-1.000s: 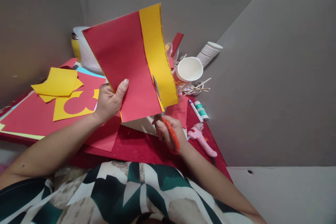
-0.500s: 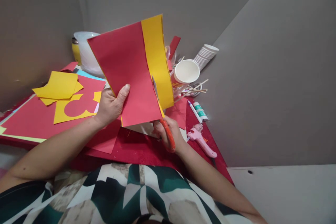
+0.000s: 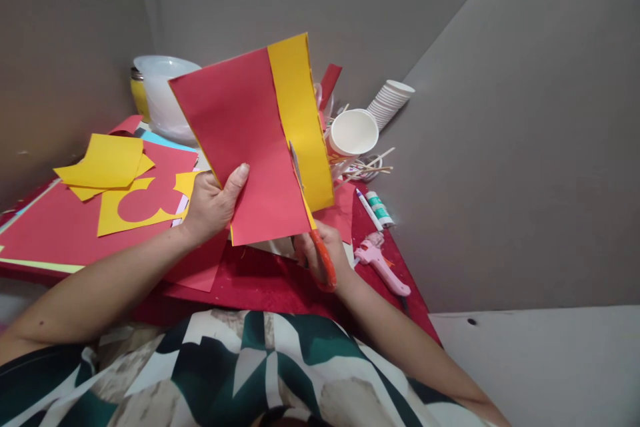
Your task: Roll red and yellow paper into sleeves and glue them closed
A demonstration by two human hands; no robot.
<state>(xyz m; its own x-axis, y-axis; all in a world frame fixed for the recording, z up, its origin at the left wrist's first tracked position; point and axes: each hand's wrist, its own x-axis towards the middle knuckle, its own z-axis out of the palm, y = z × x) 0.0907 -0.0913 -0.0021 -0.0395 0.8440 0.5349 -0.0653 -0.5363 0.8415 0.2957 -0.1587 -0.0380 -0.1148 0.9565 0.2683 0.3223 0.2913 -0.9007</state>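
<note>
My left hand (image 3: 213, 203) is closed on the left edge of a red sheet of paper (image 3: 245, 140), its thumb lying on the front face. Behind the red sheet is a yellow sheet (image 3: 303, 120), which shows as a wide band along the right side and a thin line at the left edge. My right hand (image 3: 327, 250) is wrapped around orange-handled scissors (image 3: 324, 260), partly hidden by the paper's lower corner. One scissor blade lies over the red sheet's right edge, against the yellow; the other blade is hidden.
Cut yellow paper pieces (image 3: 107, 163) lie on red sheets (image 3: 65, 223) at left. White plastic bowls (image 3: 165, 100) stand behind. To the right are a paper cup (image 3: 354, 132), stacked cups (image 3: 393, 101), thin sticks (image 3: 373, 167), a marker (image 3: 369, 210) and a pink glue gun (image 3: 385, 267).
The view has shifted slightly. My hands, the scissors and the held sheets stay in nearly the same arrangement, with the sheets a touch lower.
</note>
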